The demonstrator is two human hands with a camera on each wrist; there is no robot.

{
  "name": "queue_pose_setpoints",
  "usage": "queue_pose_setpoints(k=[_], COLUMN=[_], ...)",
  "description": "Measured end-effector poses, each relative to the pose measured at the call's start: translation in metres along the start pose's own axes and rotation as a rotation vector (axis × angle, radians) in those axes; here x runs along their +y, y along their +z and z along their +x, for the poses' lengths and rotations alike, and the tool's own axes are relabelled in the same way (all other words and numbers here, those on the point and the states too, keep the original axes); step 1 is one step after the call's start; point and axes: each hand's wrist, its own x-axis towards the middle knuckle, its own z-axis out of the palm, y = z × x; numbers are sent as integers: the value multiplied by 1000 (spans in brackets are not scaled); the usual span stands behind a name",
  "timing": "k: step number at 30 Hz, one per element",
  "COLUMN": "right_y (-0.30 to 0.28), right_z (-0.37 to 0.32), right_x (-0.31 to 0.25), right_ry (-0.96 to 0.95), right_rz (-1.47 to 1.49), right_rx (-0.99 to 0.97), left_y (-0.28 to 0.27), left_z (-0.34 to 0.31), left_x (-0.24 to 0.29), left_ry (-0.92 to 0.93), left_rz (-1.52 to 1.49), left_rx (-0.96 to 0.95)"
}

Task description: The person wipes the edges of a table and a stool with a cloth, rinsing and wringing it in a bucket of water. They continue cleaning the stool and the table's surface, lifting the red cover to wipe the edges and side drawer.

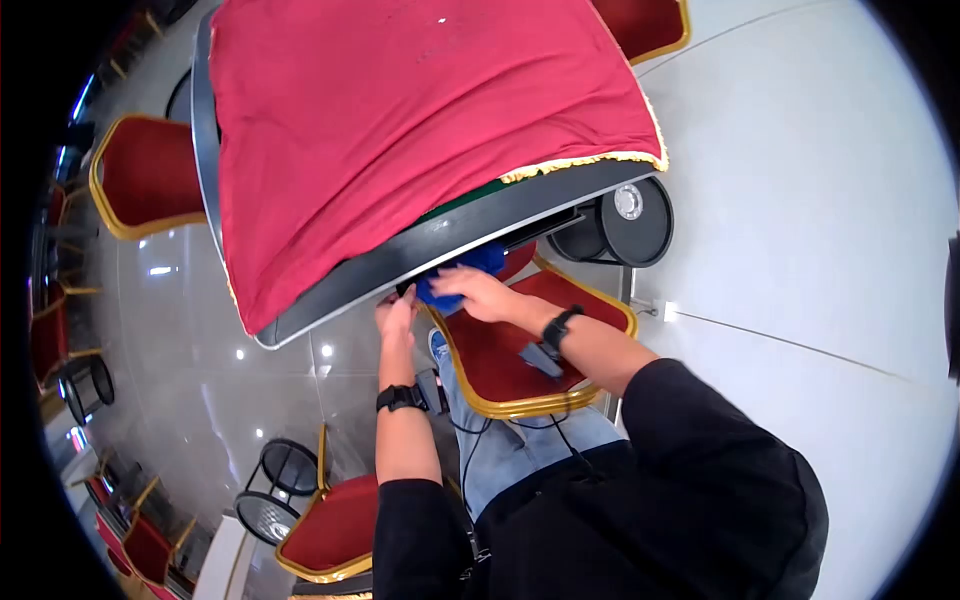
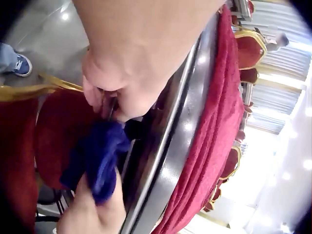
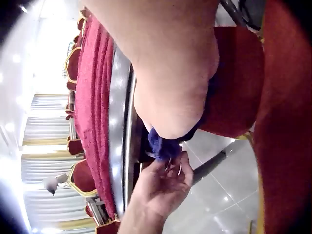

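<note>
A crumpled blue cloth (image 1: 487, 259) is under the near edge of the table. My right hand (image 1: 478, 294) holds it; the left wrist view shows the cloth (image 2: 105, 156) bunched between the thumb and fingers of the right hand (image 2: 92, 209). Just left of it, my left hand (image 1: 396, 314) is at the table's underside. Its fingers are curled and pinch a thin dark piece (image 2: 113, 108) close beside the cloth. From the right wrist, the left hand (image 3: 163, 185) appears with its fingertips right at the cloth (image 3: 163, 146). The table rim hides part of the work.
The table's dark padded rim (image 1: 440, 236) borders a red fringed tablecloth (image 1: 420, 100). A red chair (image 1: 520, 350) with a gold frame stands directly below my arms. A black round-topped stand (image 1: 640, 225) is to the right. More red chairs (image 1: 150, 175) surround the table.
</note>
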Motion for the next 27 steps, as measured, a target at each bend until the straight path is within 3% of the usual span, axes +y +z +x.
queue_pose_setpoints(k=[1, 2, 3, 4, 5, 7, 9, 10, 11, 14, 16, 17, 18, 19, 20, 21, 23, 24, 25, 26, 27], right_y=[-16, -50, -72, -91, -100, -148, -185, -198, -209, -213, -184, -191, -185, -184, -179, -190, -235, -282, -310, -335, -357], right_z=[-23, -36, -57, -80, -110, -149, -181, -196, -207, -186, -157, -118, -85, -63, -63, -74, -112, -123, -138, -150, -163], right_x=[10, -4, -5, -6, 15, 1, -12, -7, 2, 38, 109, 98, 98, 90, 100, 106, 137, 147, 175, 208, 237], right_ry=[2, 241, 427, 608, 513, 864, 878, 843, 793, 512, 602, 861, 772, 450, 352, 577, 546, 445, 399, 357, 436], right_rz=[135, 381, 344, 384, 680, 956, 1272, 1499, 1727, 1907, 2030, 2116, 2154, 2143, 2163, 2213, 2443, 2377, 2201, 2120, 2074], right_rx=[-93, -290, -273, -124, 115, 508, 773, 806, 830, 972, 1009, 1119, 1102, 1005, 956, 954, 905, 1020, 1153, 1182, 1066], left_y=[2, 0, 3, 13, 21, 32, 38, 39, 41, 68, 108, 130, 149, 175, 210, 240, 252, 260, 269, 269, 272], left_z=[-4, -4, -4, -23, -20, -26, -25, -25, -31, -67, -103, -108, -84, -99, -102, -101, -51, -34, -40, -46, -56], left_x=[-1, -7, -6, 8, 2, 6, 12, 13, 17, 46, 79, 87, 85, 116, 135, 145, 129, 123, 117, 115, 110], left_ry=[-95, -197, -301, -318, -180, -138, -99, -82, -137, -235, 115, 282, 715, 1014, 1222, 1424, 1300, 1242, 1283, 1309, 1241], left_rz=[-269, -539, -805, -1014, -1013, -933, -1007, -1039, -930, -516, -60, 174, 245, 803, 947, 1087, 1254, 1319, 1336, 1292, 1191], left_rx=[-144, -284, -429, -554, -490, -355, -354, -350, -311, -118, -184, -215, -215, -13, 89, 194, 78, 35, 117, 135, 132])
